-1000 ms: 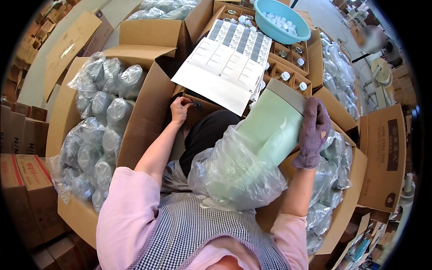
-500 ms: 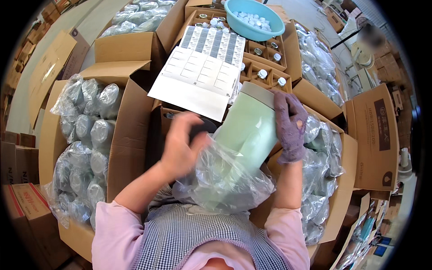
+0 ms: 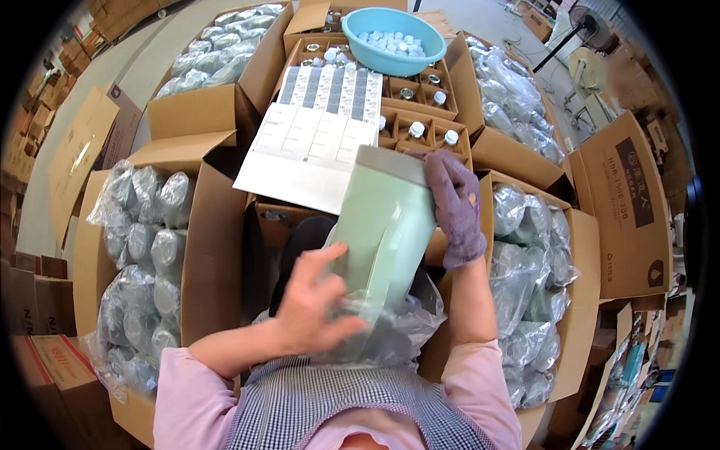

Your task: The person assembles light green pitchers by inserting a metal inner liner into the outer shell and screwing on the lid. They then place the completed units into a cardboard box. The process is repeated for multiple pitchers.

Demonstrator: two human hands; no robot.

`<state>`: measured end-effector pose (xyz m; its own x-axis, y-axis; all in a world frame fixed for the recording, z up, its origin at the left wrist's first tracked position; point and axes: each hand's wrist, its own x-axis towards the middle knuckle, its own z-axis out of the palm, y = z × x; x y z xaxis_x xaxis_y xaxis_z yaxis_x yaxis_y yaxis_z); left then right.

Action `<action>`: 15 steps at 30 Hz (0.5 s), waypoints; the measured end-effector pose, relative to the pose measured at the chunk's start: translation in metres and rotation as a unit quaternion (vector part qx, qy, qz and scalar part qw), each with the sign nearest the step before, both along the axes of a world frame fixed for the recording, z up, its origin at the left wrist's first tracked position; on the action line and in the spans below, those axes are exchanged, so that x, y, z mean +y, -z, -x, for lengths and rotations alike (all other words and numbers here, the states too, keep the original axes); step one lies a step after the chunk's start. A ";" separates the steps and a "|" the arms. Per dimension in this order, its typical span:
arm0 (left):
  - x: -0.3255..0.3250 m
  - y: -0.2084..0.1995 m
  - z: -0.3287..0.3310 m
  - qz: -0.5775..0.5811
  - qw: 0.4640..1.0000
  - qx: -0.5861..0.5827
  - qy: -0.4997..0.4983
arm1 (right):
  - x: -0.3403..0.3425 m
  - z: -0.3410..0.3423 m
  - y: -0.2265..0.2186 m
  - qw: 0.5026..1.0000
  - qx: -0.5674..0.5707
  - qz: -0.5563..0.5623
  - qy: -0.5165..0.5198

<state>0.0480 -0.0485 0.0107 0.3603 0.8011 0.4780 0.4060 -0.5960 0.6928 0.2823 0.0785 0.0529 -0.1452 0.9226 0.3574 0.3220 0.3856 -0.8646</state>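
Note:
A pale green jug-like vessel (image 3: 379, 232) with a grey band round its upper end leans in front of me. A long raised part, perhaps a handle, runs down its side. My right hand (image 3: 456, 206), in a worn purple glove, grips the vessel at the grey end. The lower end sits in a crumpled clear plastic bag (image 3: 405, 330) against my checked apron. My bare left hand (image 3: 311, 300), slightly blurred, has its fingers apart beside the vessel and over the bag. One fingertip is close to the vessel's side; whether it touches, I cannot tell.
Open cartons of plastic-wrapped items stand left (image 3: 139, 262) and right (image 3: 529, 285). Ahead, label sheets (image 3: 307, 142) lie over a divided carton (image 3: 439, 112) of capped bottles. A blue basin (image 3: 394, 41) of white caps rests on it. More wrapped items fill cartons farther back.
My left hand has moved down and right, toward the vessel's side. The bag has slid lower, baring more of the green body. My right hand still grips the grey end.

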 end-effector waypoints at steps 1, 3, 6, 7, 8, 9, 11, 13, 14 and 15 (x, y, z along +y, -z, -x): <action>0.019 -0.001 0.017 -0.001 0.998 -0.059 -0.008 | 0.002 0.000 -0.004 0.999 0.028 0.031 -0.018; 0.086 0.003 0.037 -0.008 0.988 -0.088 -0.128 | 0.004 -0.008 -0.008 0.996 0.057 0.017 -0.062; 0.217 0.045 0.082 -0.025 0.966 0.118 -0.230 | 0.027 -0.015 0.009 0.971 0.166 -0.015 -0.172; 0.255 0.062 0.094 0.016 0.961 0.154 -0.229 | 0.036 -0.014 0.019 0.952 0.241 -0.004 -0.189; 0.294 0.088 0.108 -0.004 0.960 0.187 -0.209 | 0.043 -0.012 0.027 0.928 0.312 0.004 -0.205; 0.319 0.092 0.103 0.032 0.946 0.259 -0.195 | 0.051 -0.013 0.031 0.862 0.442 0.073 -0.239; 0.364 0.106 0.098 0.113 0.914 0.345 -0.182 | 0.076 -0.018 0.050 0.868 0.452 0.123 -0.163; 0.392 0.123 0.100 0.135 0.873 0.435 -0.173 | 0.097 -0.010 0.064 0.889 0.393 0.233 -0.033; 0.403 0.133 0.105 0.178 0.866 0.442 -0.155 | 0.104 -0.003 0.063 0.915 0.306 0.264 -0.009; 0.411 0.138 0.095 0.201 0.853 0.462 -0.135 | 0.112 -0.002 0.074 0.925 0.257 0.280 0.006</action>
